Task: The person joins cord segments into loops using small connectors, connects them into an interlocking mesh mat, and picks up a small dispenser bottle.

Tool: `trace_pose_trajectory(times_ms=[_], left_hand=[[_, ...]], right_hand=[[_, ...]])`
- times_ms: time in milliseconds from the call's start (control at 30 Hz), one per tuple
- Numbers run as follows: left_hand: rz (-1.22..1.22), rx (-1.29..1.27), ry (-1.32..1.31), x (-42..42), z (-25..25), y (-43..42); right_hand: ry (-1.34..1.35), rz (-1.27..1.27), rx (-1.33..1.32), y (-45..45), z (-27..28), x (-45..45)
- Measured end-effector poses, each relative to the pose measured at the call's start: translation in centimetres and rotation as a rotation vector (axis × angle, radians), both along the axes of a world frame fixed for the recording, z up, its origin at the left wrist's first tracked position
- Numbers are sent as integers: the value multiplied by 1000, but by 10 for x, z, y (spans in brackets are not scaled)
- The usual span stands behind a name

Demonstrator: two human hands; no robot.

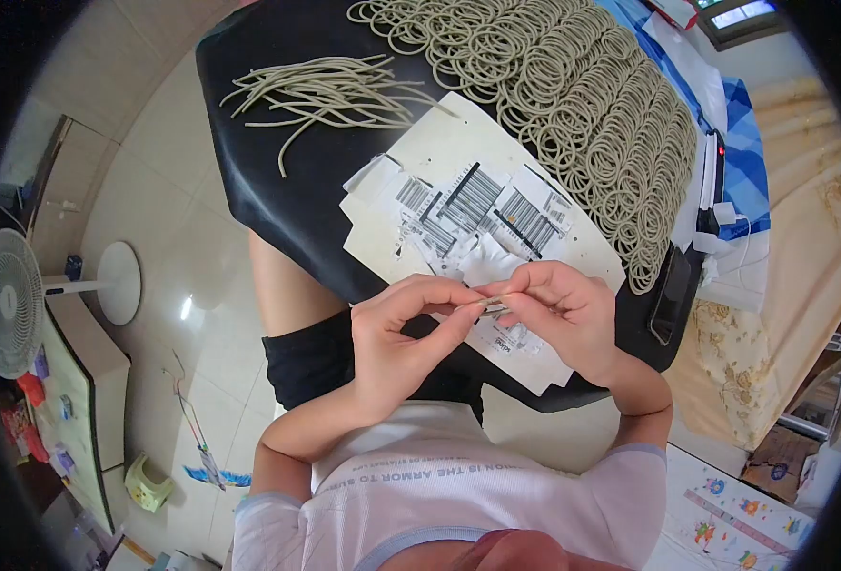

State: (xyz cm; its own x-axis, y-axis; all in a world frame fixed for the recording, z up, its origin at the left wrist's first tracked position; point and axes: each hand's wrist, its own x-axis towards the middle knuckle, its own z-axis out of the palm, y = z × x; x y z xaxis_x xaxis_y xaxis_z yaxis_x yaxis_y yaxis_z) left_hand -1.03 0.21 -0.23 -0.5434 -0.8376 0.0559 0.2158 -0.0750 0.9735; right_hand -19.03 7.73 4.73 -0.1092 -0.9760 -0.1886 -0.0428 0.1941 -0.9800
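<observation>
My left hand [399, 333] and my right hand [569, 319] meet over the near part of a cardboard sheet [592, 249]. Thumb and forefinger of each are pinched on a short khaki cord [493, 305], mostly hidden by the fingers. White slips printed with black stripes [477, 202] lie on the cardboard beneath. Beyond it spreads a wide mass of khaki cord rings [582, 105], overlapping in rows. A loose bundle of straight khaki cords [330, 93] rests at the far left of the black tabletop [268, 195].
A dark phone [670, 295] lies at the table's right edge, near a power strip [715, 181] with a white cable. A white fan [11, 303] stands at the left. A yellow-green plastic stool [148, 482] is on the tiled floor [178, 257].
</observation>
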Motion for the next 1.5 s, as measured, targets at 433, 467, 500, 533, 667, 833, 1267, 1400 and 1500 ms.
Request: trace_pose_trajectory(times_ms=[433, 467, 500, 533, 667, 833, 1267, 1400, 1500], left_hand=[[26, -24, -5, 0, 0, 0], [26, -24, -3, 0, 0, 0], [26, -24, -2, 0, 0, 0], [27, -23, -1, 0, 0, 0], [30, -15, -6, 0, 1, 0], [31, -18, -20, 0, 2, 0], [-13, 118, 186, 3, -1, 0], [-118, 316, 308, 9, 6, -8], [-170, 374, 378, 10, 6, -14]], right_hand=[[63, -28, -88, 5, -7, 6], [64, -26, -97, 5, -9, 5], [64, -23, -106, 6, -10, 5], [49, -30, -99, 6, -11, 6], [24, -44, -94, 6, -12, 7], [48, -60, -112, 7, -11, 10], [604, 3, -455, -1, 1, 17], [499, -125, -585, -12, 11, 30], [534, -46, -358, -18, 22, 17]])
